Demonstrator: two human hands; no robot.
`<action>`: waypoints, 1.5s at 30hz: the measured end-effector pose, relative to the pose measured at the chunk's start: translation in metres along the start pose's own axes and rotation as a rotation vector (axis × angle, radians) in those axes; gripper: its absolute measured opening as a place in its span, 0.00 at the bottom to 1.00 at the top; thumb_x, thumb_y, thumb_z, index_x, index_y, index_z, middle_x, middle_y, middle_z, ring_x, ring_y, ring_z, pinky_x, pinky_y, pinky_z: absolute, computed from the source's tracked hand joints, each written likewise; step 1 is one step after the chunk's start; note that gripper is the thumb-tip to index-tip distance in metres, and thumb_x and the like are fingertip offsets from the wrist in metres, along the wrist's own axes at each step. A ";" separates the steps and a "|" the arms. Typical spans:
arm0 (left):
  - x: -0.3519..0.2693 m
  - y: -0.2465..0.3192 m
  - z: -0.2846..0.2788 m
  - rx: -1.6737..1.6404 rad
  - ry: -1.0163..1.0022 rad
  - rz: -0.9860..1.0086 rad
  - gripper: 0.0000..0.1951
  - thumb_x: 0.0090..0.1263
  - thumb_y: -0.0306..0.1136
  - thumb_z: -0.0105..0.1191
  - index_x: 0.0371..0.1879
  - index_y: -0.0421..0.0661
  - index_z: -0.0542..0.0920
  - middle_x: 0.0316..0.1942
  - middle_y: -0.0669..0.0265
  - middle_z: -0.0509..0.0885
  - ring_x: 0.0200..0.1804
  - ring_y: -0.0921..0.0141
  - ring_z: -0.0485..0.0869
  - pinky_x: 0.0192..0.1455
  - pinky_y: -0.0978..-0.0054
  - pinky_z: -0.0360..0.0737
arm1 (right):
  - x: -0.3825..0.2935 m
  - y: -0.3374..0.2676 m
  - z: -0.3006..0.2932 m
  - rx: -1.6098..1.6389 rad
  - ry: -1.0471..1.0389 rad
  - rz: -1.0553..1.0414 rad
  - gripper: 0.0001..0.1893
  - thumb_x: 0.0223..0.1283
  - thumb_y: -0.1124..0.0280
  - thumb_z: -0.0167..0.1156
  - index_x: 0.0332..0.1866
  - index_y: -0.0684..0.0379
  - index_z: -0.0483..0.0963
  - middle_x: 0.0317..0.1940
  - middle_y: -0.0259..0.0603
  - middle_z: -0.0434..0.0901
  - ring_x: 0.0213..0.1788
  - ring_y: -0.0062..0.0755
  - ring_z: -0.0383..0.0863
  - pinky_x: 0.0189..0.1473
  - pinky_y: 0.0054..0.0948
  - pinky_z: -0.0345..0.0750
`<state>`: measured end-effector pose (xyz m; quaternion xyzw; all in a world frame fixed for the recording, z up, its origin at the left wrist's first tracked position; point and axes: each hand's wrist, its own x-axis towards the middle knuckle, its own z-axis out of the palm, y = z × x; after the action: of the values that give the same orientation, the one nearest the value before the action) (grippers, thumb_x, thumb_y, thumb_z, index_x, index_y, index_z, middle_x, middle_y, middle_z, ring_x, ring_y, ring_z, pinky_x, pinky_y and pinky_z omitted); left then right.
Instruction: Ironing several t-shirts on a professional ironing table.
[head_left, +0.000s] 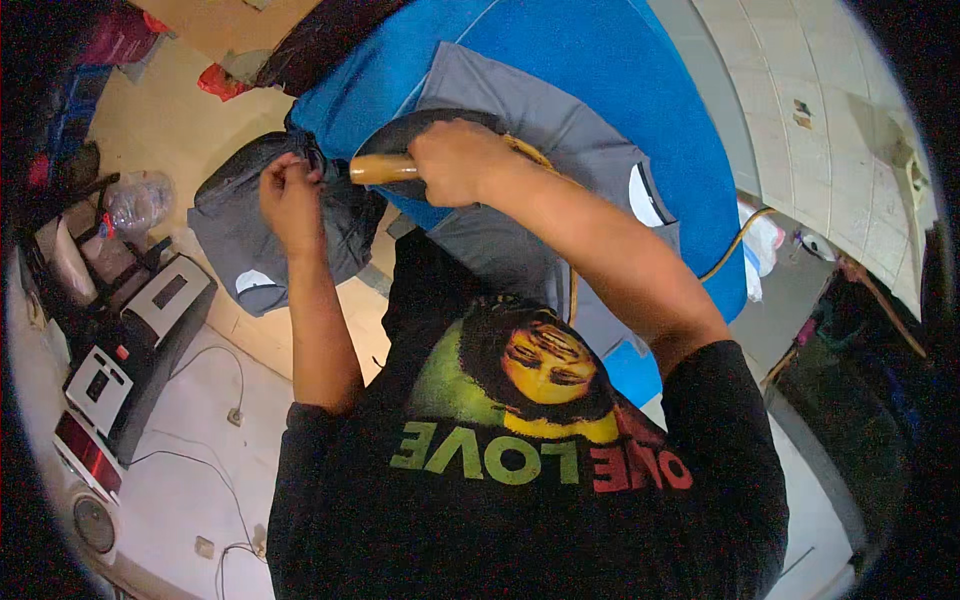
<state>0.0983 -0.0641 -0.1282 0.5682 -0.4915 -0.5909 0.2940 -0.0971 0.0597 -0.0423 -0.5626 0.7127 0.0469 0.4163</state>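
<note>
My right hand is closed around the glossy brown handle of a clothes iron. The iron's dark body, partly covered by my hand, is over a grey garment with a white patch near its edge. That garment is spread across a blue-covered ironing board. My left hand is at the narrow end of the board, its fingers curled against dark cloth. Whether they pinch it is hard to see. Grey cloth with another white patch hangs below that hand.
A tan braided cord runs off the board's right side. Stereo equipment and a clear plastic bottle are at the left. Thin cables run along the white wall. A white plastic bag sits beyond the board.
</note>
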 end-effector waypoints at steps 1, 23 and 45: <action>0.001 0.002 0.003 0.003 -0.014 0.006 0.08 0.74 0.30 0.54 0.48 0.42 0.78 0.37 0.65 0.82 0.36 0.72 0.84 0.35 0.76 0.78 | -0.006 -0.001 0.003 0.007 0.010 0.010 0.16 0.47 0.74 0.61 0.44 0.66 0.78 0.44 0.59 0.83 0.48 0.58 0.84 0.53 0.50 0.81; 0.042 0.011 0.221 1.111 -0.957 1.633 0.26 0.75 0.43 0.45 0.72 0.51 0.68 0.75 0.59 0.65 0.78 0.56 0.59 0.80 0.52 0.51 | -0.113 0.027 0.122 0.471 0.495 0.550 0.23 0.45 0.73 0.66 0.48 0.68 0.70 0.45 0.62 0.79 0.50 0.65 0.80 0.54 0.53 0.78; -0.099 -0.108 -0.019 0.474 -0.935 0.055 0.12 0.69 0.35 0.64 0.43 0.41 0.81 0.43 0.62 0.83 0.44 0.68 0.83 0.45 0.72 0.80 | 0.009 0.055 0.002 0.270 0.534 0.564 0.23 0.48 0.58 0.60 0.43 0.67 0.83 0.46 0.61 0.84 0.50 0.59 0.85 0.56 0.46 0.81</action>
<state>0.1570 0.0576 -0.1864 0.2817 -0.7051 -0.6460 -0.0782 -0.1424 0.0737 -0.0717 -0.2777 0.9218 -0.0823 0.2578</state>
